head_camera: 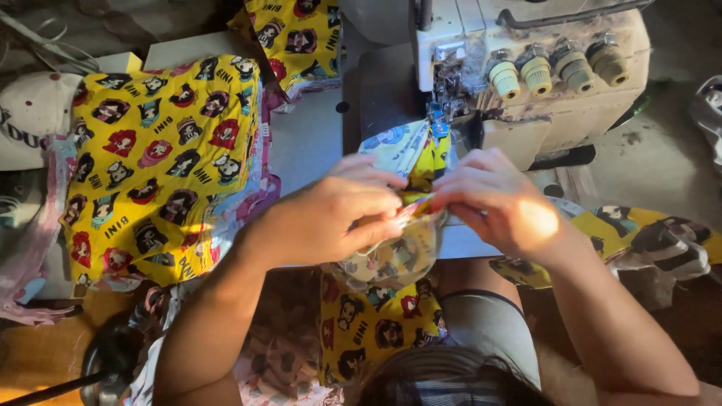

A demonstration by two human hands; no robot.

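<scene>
left hand point(335, 218): fingers point(376, 201) pinched on the yellow printed fabric piece point(406, 162), gripping the folded edge from the left.
right hand point(496, 199): fingers point(451, 197) clamped on the same edge, touching the left fingertips.
fabric piece: bunched between both sets of fingers; far end ran up under the presser foot point(444, 105), the rest hung below the fingers over the table point(308, 139) edge.
serger machine point(541, 75): just beyond the fingers, four cream tension knobs point(556, 69) on its front.
stack of cut pieces point(162, 158): same print, well left of the left fingers, untouched.
step: looked like aligning two edges ahead of the foot.
next move: likely needs edges kept flush and fingertips short of the foot.
</scene>
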